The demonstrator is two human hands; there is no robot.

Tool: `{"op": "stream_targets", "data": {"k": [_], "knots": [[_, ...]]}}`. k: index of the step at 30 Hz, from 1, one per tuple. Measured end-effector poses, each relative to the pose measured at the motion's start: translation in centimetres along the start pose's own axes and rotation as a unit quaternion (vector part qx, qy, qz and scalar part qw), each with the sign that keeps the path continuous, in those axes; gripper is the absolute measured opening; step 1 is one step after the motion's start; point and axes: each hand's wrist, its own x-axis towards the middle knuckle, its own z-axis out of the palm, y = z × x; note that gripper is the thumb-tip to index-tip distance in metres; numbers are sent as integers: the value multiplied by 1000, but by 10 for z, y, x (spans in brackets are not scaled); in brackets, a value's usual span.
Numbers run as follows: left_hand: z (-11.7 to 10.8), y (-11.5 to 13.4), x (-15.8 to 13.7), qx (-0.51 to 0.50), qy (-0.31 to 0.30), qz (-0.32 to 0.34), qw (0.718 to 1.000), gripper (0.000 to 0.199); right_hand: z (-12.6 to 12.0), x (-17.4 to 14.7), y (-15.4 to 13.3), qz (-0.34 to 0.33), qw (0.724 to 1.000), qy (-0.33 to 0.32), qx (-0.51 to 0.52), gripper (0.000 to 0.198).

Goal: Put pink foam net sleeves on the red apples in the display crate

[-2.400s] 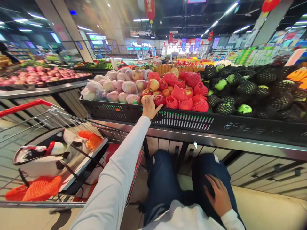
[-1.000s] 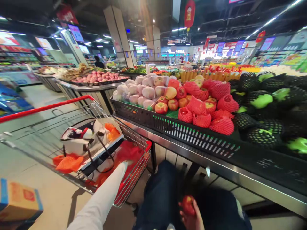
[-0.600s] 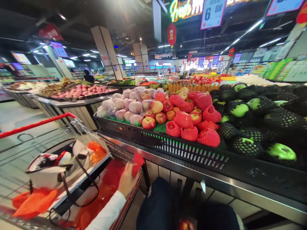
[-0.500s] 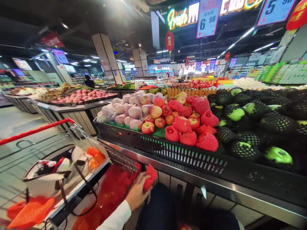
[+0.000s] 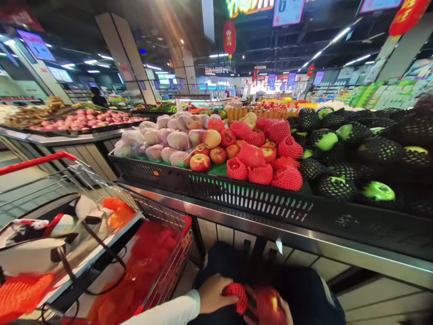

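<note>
Head view, bottom edge — what were the fingers doing?

— Left fingers (image 5: 226,289) were curled and pinching a red foam net sleeve (image 5: 237,295). The left hand (image 5: 213,294) sat low over the person's dark trousers (image 5: 237,266), its white sleeve (image 5: 169,312) running off to the lower left.

— And the other one?

— The right hand (image 5: 282,312) was mostly cut off by the frame. It cupped a red apple (image 5: 267,304) from below; whether its fingers were spread or pressed together, I could not tell.

— Where was the apple against the sleeve?

— Just beside it, touching at the sleeve's right side, both held over the lap.

— What lay around them?

— To the left stood a shopping cart (image 5: 162,271) with a red handle (image 5: 34,162). Its basket held red netting (image 5: 149,257), and a white bag (image 5: 30,253) with orange netting (image 5: 20,293) sat on the upper shelf. Ahead, a black slotted crate (image 5: 250,201) on a steel counter (image 5: 304,234) carried loose apples (image 5: 199,161), pale wrapped fruit (image 5: 177,140) on the left, fruit in red foam nets (image 5: 260,174) in the middle, and green fruit in black nets (image 5: 377,192) to the right.

— Anyone else?

— A person (image 5: 98,95) stood far off at the back left, well apart, too small to make out.
</note>
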Motion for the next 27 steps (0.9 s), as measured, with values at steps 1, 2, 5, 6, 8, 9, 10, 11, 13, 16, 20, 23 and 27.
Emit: {"op": "stream_targets", "data": {"k": [1, 2, 5, 6, 8, 9, 10, 11, 13, 16, 20, 23, 27], "knots": [[0, 0, 1, -5, -12, 2, 1000, 32, 2, 0, 0, 7, 1000, -2, 30, 66], [0, -1, 3, -17, -24, 4, 1000, 32, 5, 1, 0, 12, 999, -6, 39, 65], [-5, -3, 15, -91, -22, 40, 995, 30, 9, 7, -4, 27, 999, -1, 28, 58], [-7, -3, 19, -132, -8, 54, 990, 31, 9, 10, -4, 31, 999, 15, 26, 54], [-8, 0, 24, -253, 14, 56, 966, 34, 4, 16, -1, 30, 998, 58, 26, 47], [-8, 2, 25, -322, 12, 41, 946, 35, 0, 20, 2, 26, 996, 78, 23, 46], [-6, 6, 24, -380, 1, 21, 925, 37, -4, 23, 8, 22, 995, 95, 14, 47], [-4, 9, 22, -423, -14, 3, 906, 37, -9, 27, 14, 18, 994, 106, 0, 49], [1, 16, 16, -458, -50, -16, 887, 38, -16, 34, 31, 29, 990, 133, -39, 53], [13, 18, 5, -346, -75, -37, 935, 34, -15, 42, 57, -21, 989, 121, -79, 48], [23, 12, -3, -87, -24, -67, 994, 23, -4, 46, 73, -97, 988, 97, -74, 54], [21, 10, -3, -72, -24, -66, 995, 20, -6, 43, 70, -62, 992, 84, -70, 65], [14, 14, 0, -140, -38, -67, 987, 16, -21, 33, 63, -9, 989, 59, -134, 89]]}}
